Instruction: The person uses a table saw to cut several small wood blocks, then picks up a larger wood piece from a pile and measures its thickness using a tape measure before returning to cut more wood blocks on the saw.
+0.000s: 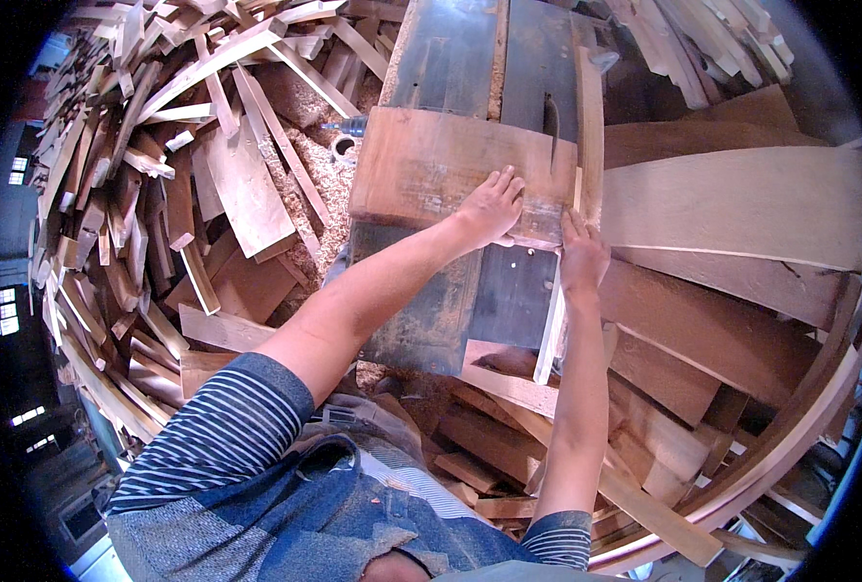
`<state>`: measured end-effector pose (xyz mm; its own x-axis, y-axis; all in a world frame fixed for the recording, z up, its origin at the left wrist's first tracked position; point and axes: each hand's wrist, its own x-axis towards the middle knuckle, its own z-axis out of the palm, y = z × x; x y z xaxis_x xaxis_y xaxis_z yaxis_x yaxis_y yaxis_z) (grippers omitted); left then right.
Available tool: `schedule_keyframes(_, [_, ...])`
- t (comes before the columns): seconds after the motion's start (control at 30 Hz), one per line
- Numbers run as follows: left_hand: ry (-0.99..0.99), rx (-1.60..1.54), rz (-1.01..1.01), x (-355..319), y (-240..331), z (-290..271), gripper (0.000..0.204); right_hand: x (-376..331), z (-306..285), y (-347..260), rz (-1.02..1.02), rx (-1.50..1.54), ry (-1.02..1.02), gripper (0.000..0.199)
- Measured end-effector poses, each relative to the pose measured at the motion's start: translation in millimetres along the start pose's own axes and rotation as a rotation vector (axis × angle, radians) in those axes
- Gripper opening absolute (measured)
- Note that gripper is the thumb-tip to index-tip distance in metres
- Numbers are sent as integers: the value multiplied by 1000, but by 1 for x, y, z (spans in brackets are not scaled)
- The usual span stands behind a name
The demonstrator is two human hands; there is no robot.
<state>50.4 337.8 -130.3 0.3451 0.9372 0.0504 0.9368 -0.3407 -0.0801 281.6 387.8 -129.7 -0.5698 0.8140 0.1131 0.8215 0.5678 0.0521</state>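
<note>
A wide wooden board point(421, 165) lies across the dark table of a saw. My left hand point(492, 206) bears on the board's near edge, fingers bent over its top. At the board's near right corner is my right hand point(584, 257), its fingers curled there beside the upright wooden fence point(589, 126); its palm side is hidden. A thin curved saw blade point(553, 126) rises from the slot and meets the board's far right part. The saw table point(416, 291) shows bare and dusty on the near side. A pale narrow strip point(550, 330) runs along its right edge.
Offcuts point(252, 184) are heaped high on the left, with sawdust point(329, 209) between them and the saw. Long wide boards point(741, 204) are stacked on the right. More wood pieces point(489, 441) lie below the table, close to my body.
</note>
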Motion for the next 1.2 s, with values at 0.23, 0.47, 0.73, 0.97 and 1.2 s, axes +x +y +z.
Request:
schedule_keyframes(0.23, [0,21,3,6,-6,1,80,8,3,2,20,20,-27,55])
schedule_keyframes(0.47, [21,30,-1,11,-12,1,78,18,-2,0,4,4,-30,46])
schedule_keyframes(0.73, [-33,18,1,21,-19,2,83,27,6,7,-4,34,-15,50])
schedule_keyframes(0.97, [-39,5,-15,27,-24,0,86,36,11,10,-4,66,24,65])
schedule_keyframes(1.2, [-34,20,-15,32,-34,0,89,49,-6,3,-9,-14,-38,48])
